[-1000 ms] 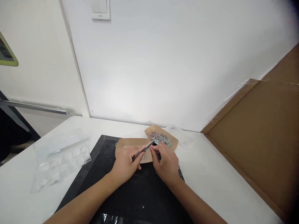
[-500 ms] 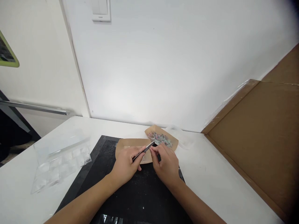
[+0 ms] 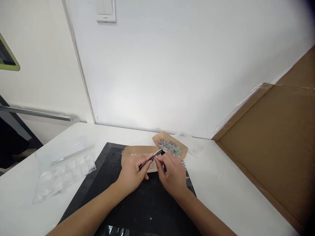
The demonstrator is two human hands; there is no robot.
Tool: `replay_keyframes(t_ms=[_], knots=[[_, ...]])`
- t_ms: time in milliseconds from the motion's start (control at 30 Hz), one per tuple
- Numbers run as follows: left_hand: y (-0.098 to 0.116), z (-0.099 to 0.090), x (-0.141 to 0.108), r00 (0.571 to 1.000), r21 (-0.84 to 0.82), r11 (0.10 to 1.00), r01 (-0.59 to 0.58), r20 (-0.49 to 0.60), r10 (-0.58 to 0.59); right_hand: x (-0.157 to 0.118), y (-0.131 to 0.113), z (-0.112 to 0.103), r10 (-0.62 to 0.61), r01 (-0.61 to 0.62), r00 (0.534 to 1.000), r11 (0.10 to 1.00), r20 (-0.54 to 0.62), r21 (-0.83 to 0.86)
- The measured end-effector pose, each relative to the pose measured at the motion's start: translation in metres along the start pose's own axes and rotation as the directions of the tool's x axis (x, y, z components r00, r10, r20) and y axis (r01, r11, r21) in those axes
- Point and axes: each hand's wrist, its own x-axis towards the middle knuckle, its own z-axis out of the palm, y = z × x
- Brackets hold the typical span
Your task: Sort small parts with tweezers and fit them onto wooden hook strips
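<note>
Pinched between thumb and fingers of my left hand (image 3: 131, 169) is a thin, flat black object (image 3: 157, 154) with a pale upper face. It slants up to the right, and its exact kind is not clear. My right hand (image 3: 174, 173) is closed, its thumb and index fingertips pressed together at the near long edge of that object. Whether a small piece sits in those fingertips is hidden. Directly below and behind both hands lies a brown paper tray (image 3: 140, 149), partly covered by them, with something clear inside.
A second brown paper tray (image 3: 182, 151) behind holds small multicoloured pieces in clear wrapping (image 3: 169, 146). Beside it lies a translucent plastic bag (image 3: 190, 144). A clear compartment box (image 3: 65, 177) stands open at left. A black mat (image 3: 105, 183) covers the table's middle; cardboard (image 3: 268, 137) borders the right.
My right hand has shifted slightly left and down along the black object's edge. My left hand and the object stay almost where they were.
</note>
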Motion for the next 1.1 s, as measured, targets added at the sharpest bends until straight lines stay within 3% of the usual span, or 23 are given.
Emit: replay_keyframes(t_ms=[200,400,600,800,1100], knots=[[0.0002,0.0001,-0.0005,1.0,-0.019,1.0,0.0,0.0,0.0,0.0009,0.0045,-0.0002,0.055,-0.059,0.994,0.997,-0.093,-0.044],[0.0003,-0.0003,0.0004,1.0,0.013,1.0,-0.025,-0.007,0.025,0.0003,-0.0005,-0.0005,0.016,-0.016,1.0,1.0,0.004,0.004],[-0.0004,0.0014,-0.0008,1.0,-0.003,1.0,-0.012,-0.019,0.011,0.0017,0.0045,-0.0004,0.083,-0.085,0.992,0.996,-0.095,-0.013],[-0.0002,0.0,-0.0002,1.0,-0.014,1.0,-0.014,0.006,0.014,0.0003,0.0017,0.0003,0.032,-0.031,0.999,0.998,-0.015,0.051],[-0.002,0.0009,0.0001,1.0,-0.006,1.0,0.003,-0.003,-0.003,-0.0003,0.0023,0.0019,0.051,-0.051,0.997,0.999,-0.056,0.011]])
